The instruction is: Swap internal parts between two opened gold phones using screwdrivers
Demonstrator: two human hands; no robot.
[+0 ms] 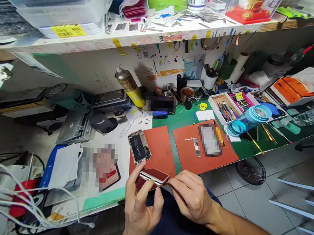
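Note:
My left hand [143,208] grips a smartphone [155,175] by its sides, thumb and fingers around it, and holds it tilted above the front edge of the bench. At the phone's right end, the fingers of my right hand [192,196] are pinched together; what sits between them is too small to make out. Just beyond lies an opened phone body [139,147] with its black battery showing, on the left brown mat [159,138]. On the right brown mat [181,157] rest a small circuit board [196,147], a pixelated phone-shaped item [211,140] and a yellow-handled tool [219,134].
A blue bottle [248,120] stands on the right beside a box of tools [224,108]. Behind the mats are a leaning spray can [129,86] and small jars. White cables [37,195] hang at the left front. A loaded shelf [140,39] overhangs the back.

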